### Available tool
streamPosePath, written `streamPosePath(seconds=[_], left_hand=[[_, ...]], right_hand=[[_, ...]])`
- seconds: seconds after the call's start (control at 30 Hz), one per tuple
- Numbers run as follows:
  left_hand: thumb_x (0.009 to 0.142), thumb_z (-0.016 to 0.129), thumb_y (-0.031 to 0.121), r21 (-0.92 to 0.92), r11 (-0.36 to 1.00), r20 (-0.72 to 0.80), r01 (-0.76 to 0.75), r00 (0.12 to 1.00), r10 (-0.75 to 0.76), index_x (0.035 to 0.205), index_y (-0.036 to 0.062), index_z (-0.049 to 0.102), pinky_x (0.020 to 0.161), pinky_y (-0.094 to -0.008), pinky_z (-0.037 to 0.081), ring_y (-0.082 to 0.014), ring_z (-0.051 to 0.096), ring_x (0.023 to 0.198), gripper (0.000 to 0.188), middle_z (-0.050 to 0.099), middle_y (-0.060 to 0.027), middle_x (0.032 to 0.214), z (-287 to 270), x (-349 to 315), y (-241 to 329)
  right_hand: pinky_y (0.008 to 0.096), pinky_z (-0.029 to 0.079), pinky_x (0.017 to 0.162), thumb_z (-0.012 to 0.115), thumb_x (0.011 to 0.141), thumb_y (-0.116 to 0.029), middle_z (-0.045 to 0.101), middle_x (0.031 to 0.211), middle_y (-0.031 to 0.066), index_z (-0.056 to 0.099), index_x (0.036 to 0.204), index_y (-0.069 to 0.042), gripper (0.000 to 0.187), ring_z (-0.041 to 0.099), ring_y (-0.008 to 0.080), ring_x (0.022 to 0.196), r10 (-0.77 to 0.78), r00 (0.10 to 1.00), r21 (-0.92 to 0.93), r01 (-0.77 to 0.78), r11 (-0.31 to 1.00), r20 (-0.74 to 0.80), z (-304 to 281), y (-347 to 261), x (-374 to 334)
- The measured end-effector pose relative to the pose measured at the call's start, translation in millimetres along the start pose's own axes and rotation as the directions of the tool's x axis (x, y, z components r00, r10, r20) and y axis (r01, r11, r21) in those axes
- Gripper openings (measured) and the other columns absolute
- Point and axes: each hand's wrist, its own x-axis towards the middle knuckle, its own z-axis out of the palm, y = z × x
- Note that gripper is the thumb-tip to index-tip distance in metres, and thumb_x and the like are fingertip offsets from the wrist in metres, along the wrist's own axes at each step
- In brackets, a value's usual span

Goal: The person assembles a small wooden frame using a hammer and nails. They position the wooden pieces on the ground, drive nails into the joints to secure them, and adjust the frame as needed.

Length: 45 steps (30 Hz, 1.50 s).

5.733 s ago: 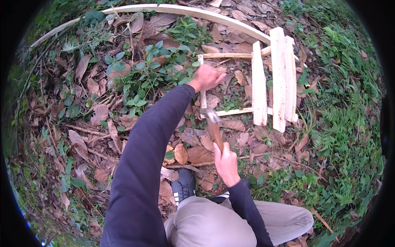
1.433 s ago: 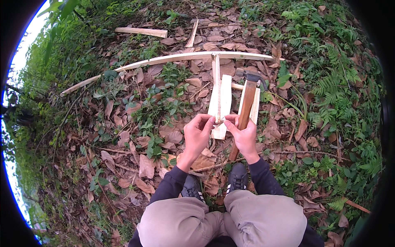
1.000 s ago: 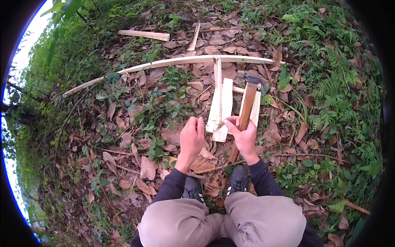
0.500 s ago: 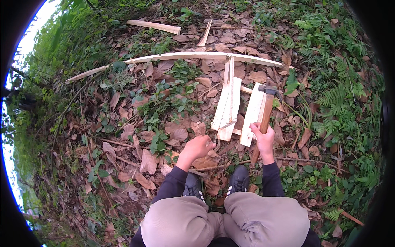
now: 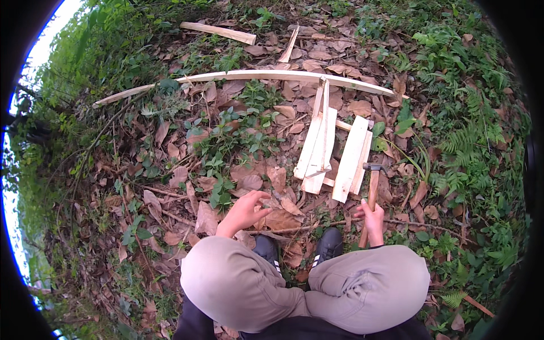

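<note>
My right hand point(image 5: 372, 220) is wrapped round the wooden handle of a hammer point(image 5: 373, 191). The dark hammer head points away from me, just right of a pair of pale boards point(image 5: 352, 161). My left hand point(image 5: 245, 213) is over the dry leaves with thumb and fingers apart; I see nothing held in it. Left of the paired boards lie other pale boards point(image 5: 315, 152), with a narrow slat point(image 5: 326, 122) lying lengthwise over them. Crosspieces point(image 5: 343, 125) show in the gap between the two groups. Neither hand touches the wood.
A long thin wooden strip point(image 5: 255, 75) lies across the ground beyond the boards. Farther off are a loose board point(image 5: 218, 32) and a splintered piece point(image 5: 289, 45). A thin branch point(image 5: 283, 230) lies before my shoes point(image 5: 328, 243). Leaves, low plants and ferns point(image 5: 460, 139) surround them.
My right hand and the hammer have come down toward me, off the right-hand boards. My left hand has moved left and slightly nearer me, its fingers spreading from a closed shape.
</note>
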Motion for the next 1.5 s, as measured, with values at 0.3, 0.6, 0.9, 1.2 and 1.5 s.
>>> streamPosePath(seconds=[0.3, 0.6, 0.9, 1.2, 1.5], left_hand=[[0.085, 0.083, 0.032, -0.184, 0.939, -0.099, -0.289, 0.956, 0.275, 0.139, 0.0009, 0.054, 0.107, -0.0426, 0.047, -0.0334, 0.059, 0.126, 0.069, 0.059, -0.0187, 0.135, 40.3, 83.3, 66.8], [0.084, 0.083, 0.02, -0.321, 0.898, -0.28, -0.302, 0.936, 0.215, 0.136, -0.0017, 0.055, 0.101, -0.0387, 0.05, -0.0294, 0.067, 0.117, 0.062, 0.066, -0.0186, 0.127, 81.5, 105.4, 88.2], [0.073, 0.092, 0.018, -0.044, 0.92, -0.564, -0.39, 0.77, 0.299, 0.12, 0.0016, 0.064, 0.083, -0.034, 0.058, -0.0237, 0.073, 0.099, 0.057, 0.071, -0.0121, 0.105, 77.7, 112.0, 110.2], [0.072, 0.089, 0.009, 0.061, 0.913, -0.657, -0.403, 0.672, 0.34, 0.108, -0.0015, 0.069, 0.082, -0.0305, 0.06, -0.0191, 0.073, 0.09, 0.043, 0.072, -0.0116, 0.102, 64.0, 111.3, 103.5], [0.074, 0.083, -0.002, -0.072, 0.926, -0.609, -0.371, 0.751, 0.253, 0.11, -0.0063, 0.069, 0.088, -0.0292, 0.058, -0.016, 0.072, 0.094, 0.039, 0.073, -0.0116, 0.103, 7.0, 109.3, 75.2]], right_hand=[[0.0318, 0.056, 0.058, 0.068, 0.101, -0.025, 0.07, 0.082, 0.0082, 0.065, 0.097, 0.002, 0.028, 0.071, 0.0183, 0.064, -0.094, 0.996, -0.004, 0.094, 0.996, -0.006, 18.9, -7.0, -7.5], [0.0435, 0.05, 0.075, 0.076, 0.09, -0.026, 0.068, 0.096, 0.0179, 0.069, 0.093, 0.004, 0.031, 0.069, 0.0314, 0.083, -0.513, 0.854, -0.584, 0.372, 0.721, -0.088, 13.6, -6.1, 26.0], [0.0435, 0.052, 0.09, 0.084, 0.08, -0.029, 0.068, 0.108, 0.0209, 0.074, 0.103, 0.002, 0.039, 0.068, 0.0352, 0.1, -0.463, 0.875, -0.531, 0.327, 0.782, -0.141, 37.2, 9.8, 84.7], [0.039, 0.055, 0.072, 0.087, 0.075, -0.02, 0.071, 0.077, 0.0117, 0.071, 0.09, -0.001, 0.029, 0.071, 0.0252, 0.073, -0.28, 0.946, -0.457, 0.179, 0.871, -0.162, 46.9, 1.8, 75.7], [0.029, 0.047, 0.057, 0.09, 0.074, -0.01, 0.059, 0.068, -0.0023, 0.053, 0.076, -0.009, 0.037, 0.058, 0.0097, 0.06, -0.181, 0.98, -0.246, 0.157, 0.956, -0.08, 60.6, 10.3, 36.6]])
